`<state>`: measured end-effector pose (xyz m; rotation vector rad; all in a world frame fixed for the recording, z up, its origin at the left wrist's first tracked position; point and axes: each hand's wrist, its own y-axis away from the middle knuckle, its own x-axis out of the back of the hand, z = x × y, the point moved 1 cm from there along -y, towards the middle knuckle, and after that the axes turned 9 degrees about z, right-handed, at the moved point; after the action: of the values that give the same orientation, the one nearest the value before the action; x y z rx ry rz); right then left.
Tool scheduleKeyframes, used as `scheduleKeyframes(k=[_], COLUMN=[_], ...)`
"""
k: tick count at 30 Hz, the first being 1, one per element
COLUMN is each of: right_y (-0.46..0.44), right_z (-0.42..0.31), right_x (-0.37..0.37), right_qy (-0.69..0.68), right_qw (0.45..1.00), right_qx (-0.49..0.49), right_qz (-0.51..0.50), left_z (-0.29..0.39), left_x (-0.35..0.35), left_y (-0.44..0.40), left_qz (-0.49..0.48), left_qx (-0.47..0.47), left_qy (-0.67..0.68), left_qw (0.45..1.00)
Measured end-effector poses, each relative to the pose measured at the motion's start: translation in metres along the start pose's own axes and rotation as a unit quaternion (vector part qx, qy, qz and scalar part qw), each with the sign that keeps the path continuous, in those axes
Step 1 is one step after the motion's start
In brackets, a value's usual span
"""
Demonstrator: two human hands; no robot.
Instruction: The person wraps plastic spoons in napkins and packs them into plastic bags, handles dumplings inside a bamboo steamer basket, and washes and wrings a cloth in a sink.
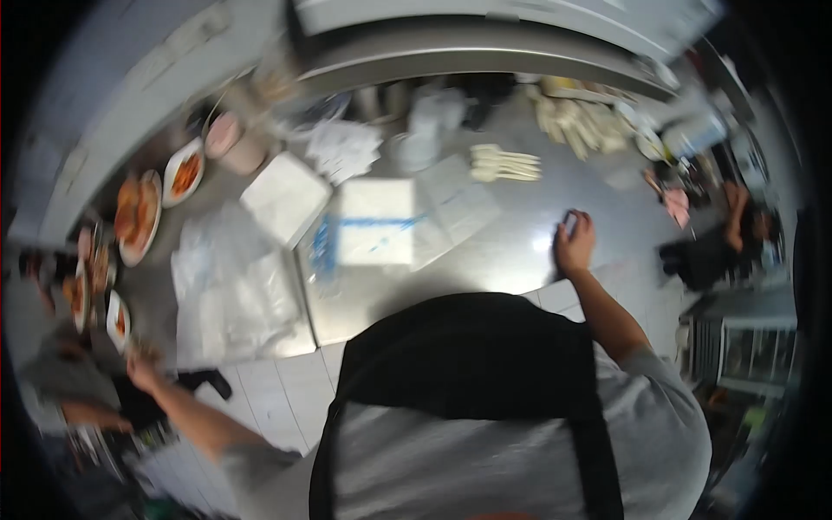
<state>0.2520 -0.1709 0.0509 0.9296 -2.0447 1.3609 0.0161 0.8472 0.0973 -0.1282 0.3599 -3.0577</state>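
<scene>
Smooth metal gleaming now on the counter [511, 247] beside the right fingers [587, 227]; pale plastic cutlery [503, 163] to their left, smooth all over; and just beyond the left fingers [137, 368], a smooth white dish [121, 340]; right of those fingers, shiny, crinkled, see-through plastic bags [234, 286].

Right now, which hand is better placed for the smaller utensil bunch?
Probably the right hand: it's nearer those utensils, though seemingly holding something dark; the left hand is beyond the plastic bags.

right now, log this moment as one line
left hand: beside white dish, grip blurred | right hand: curled, apparently around dark item, near table edge | bags: on table, left side
</scene>
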Motion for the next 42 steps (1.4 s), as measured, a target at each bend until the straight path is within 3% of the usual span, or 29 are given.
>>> scheduleKeyframes(k=[1,2,3,6,8,9,11,12,13,15,16,17,18,19,21,24,27,30,32,34,36,38,39,40,42], right_y=[0.000,0.001,0.001,0.000,0.001,0.002,0.005,0.007,0.009,0.032,0.048,0.063,0.083,0.104,0.134,0.181,0.216,0.257,0.299,0.343,0.379,0.426,0.469,0.514,0.567], right_z=[-0.003,-0.002,-0.009,-0.014,-0.011,-0.008,0.005,0.018,0.032,0.052,0.060,0.070,0.086,0.109,0.155,0.252,0.310,0.361,0.406,0.444,0.473,0.502,0.526,0.544,0.554], right_x=[0.002,0.000,0.006,0.020,0.026,0.029,0.031,0.032,0.035,0.054,0.082,0.130,0.161,0.181,0.244,0.307,0.364,0.401,0.416,0.431,0.449,0.458,0.449,0.437,0.431], right_qy=[-0.009,-0.015,-0.020,-0.037,-0.080,-0.116,-0.158,-0.243,-0.325,-0.532,-0.622,-0.684,-0.754,-0.774,-0.711,-0.587,-0.517,-0.394,-0.329,-0.287,-0.246,-0.170,-0.084,0.002,0.086], right_qw=[1.000,0.999,0.999,0.998,0.994,0.989,0.983,0.965,0.937,0.801,0.704,0.538,0.426,0.435,0.554,0.663,0.687,0.724,0.723,0.683,0.656,0.655,0.681,0.699,0.658], right_qx=[-0.014,-0.031,-0.044,-0.029,-0.060,-0.079,-0.069,-0.095,-0.116,-0.225,-0.266,-0.381,-0.365,-0.336,-0.396,-0.459,-0.510,-0.544,-0.584,-0.646,-0.686,-0.715,-0.709,-0.700,-0.739], right_qz=[0.004,0.011,0.023,0.051,0.046,0.045,0.062,0.002,-0.053,-0.156,-0.216,-0.312,-0.342,-0.315,-0.177,-0.077,0.037,0.159,0.168,0.183,0.196,0.176,0.164,0.149,0.115], left_z=[0.097,0.142,0.141,0.213,0.212,0.222,0.184,0.215,0.225,0.221,0.252,0.284,0.284,0.282,0.275,0.275,0.276,0.298,0.285,0.290,0.294,0.309,0.301,0.301,0.305], left_x=[0.000,0.007,0.009,-0.004,-0.025,-0.038,-0.073,-0.079,-0.087,-0.092,-0.069,-0.042,-0.032,-0.021,0.004,0.036,0.066,0.081,0.077,0.084,0.091,0.102,0.099,0.097,0.099], left_y=[0.085,0.127,0.137,0.258,0.316,0.352,0.401,0.492,0.549,0.652,0.728,0.802,0.853,0.899,0.982,1.077,1.166,1.243,1.301,1.355,1.408,1.458,1.491,1.519,1.579], left_qz=[-0.033,-0.141,-0.061,-0.154,-0.263,-0.323,-0.568,-0.467,-0.555,-0.729,-0.755,-0.779,-0.841,-0.888,-0.918,-0.932,-0.931,-0.931,-0.951,-0.971,-0.973,-0.975,-0.975,-0.979,-0.983], left_qx=[0.037,0.047,0.023,0.009,0.103,0.220,0.198,0.245,0.286,0.128,0.151,0.175,0.191,0.156,0.033,0.053,0.191,0.266,0.244,0.194,0.209,0.217,0.218,0.200,0.168], left_qy=[-0.008,0.099,0.155,0.147,0.179,0.184,0.294,0.284,0.286,0.140,0.128,0.114,0.072,0.024,0.071,0.034,0.043,-0.084,-0.048,-0.033,-0.045,-0.045,-0.035,-0.051,-0.073], left_qw=[0.999,0.984,0.986,0.977,0.943,0.902,0.743,0.801,0.727,0.658,0.624,0.591,0.501,0.433,0.389,0.356,0.309,0.234,0.185,0.133,0.086,0.033,-0.003,-0.006,-0.012])
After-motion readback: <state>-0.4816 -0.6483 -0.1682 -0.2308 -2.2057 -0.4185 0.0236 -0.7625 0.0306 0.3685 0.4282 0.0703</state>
